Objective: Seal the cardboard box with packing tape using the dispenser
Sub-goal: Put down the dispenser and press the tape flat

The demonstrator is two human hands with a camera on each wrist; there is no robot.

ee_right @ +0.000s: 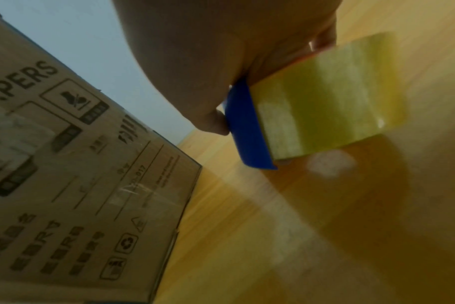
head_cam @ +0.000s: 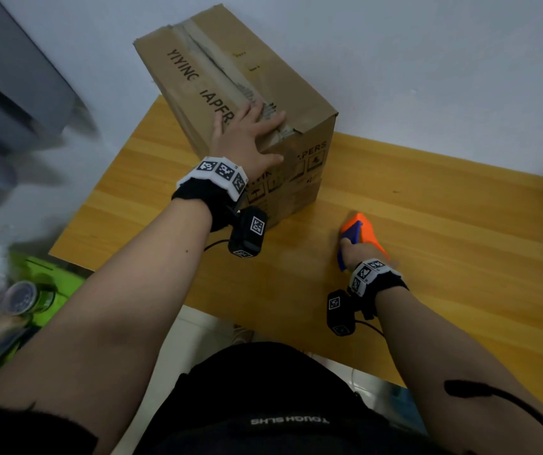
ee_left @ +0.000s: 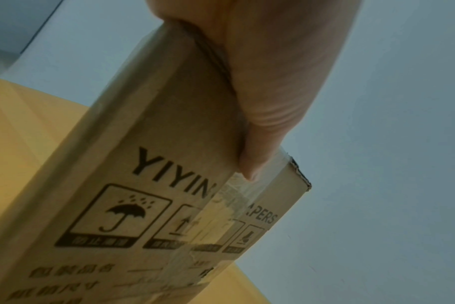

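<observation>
A brown cardboard box (head_cam: 217, 70) with black print stands on the wooden table (head_cam: 427, 198), its top flaps closed with old torn tape along the seam. My left hand (head_cam: 247, 133) lies flat on the near end of the box top, fingers spread, thumb over the front edge (ee_left: 249, 164). My right hand (head_cam: 357, 251) grips an orange and blue tape dispenser (head_cam: 360, 231) low over the table, to the right of the box. In the right wrist view the yellowish tape roll (ee_right: 330, 98) sits in the dispenser beside its blue side plate (ee_right: 247, 129).
A plain wall rises behind the table. Grey furniture (head_cam: 7, 93) stands at the left. A green bin with clutter (head_cam: 27, 290) sits on the floor at lower left. Bare tabletop stretches right of the box.
</observation>
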